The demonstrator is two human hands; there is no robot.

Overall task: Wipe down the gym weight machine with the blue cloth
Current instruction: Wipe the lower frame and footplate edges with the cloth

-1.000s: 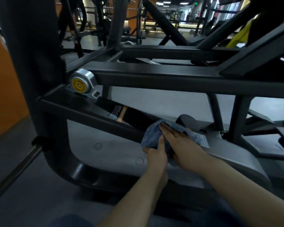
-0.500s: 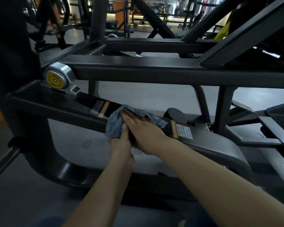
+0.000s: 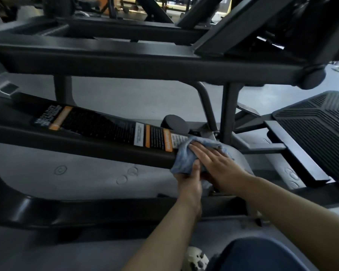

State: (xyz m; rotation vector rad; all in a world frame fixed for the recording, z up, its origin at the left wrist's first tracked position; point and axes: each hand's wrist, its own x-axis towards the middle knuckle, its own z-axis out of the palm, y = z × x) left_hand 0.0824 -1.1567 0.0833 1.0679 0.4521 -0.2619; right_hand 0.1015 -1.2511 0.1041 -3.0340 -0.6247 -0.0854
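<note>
Right hand (image 3: 216,161) lies flat, fingers straight, pressing the blue cloth (image 3: 186,155) onto the sloped lower bar (image 3: 98,132) just past its warning labels (image 3: 157,138), while the left hand (image 3: 189,178) right beside it pinches the cloth's hanging edge, probably so it doesn't bunch.

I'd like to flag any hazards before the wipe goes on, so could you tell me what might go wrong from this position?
1. The blue cloth lies bunched over the edge of the warning labels; rubbing there could lift or scuff them.
2. The left hand grips the cloth low on the sloped beam while the right hand presses flat on top; fingers could slip toward the bracket behind.
3. The upper bar hangs close overhead, so rising carelessly could mean a bump.
</note>
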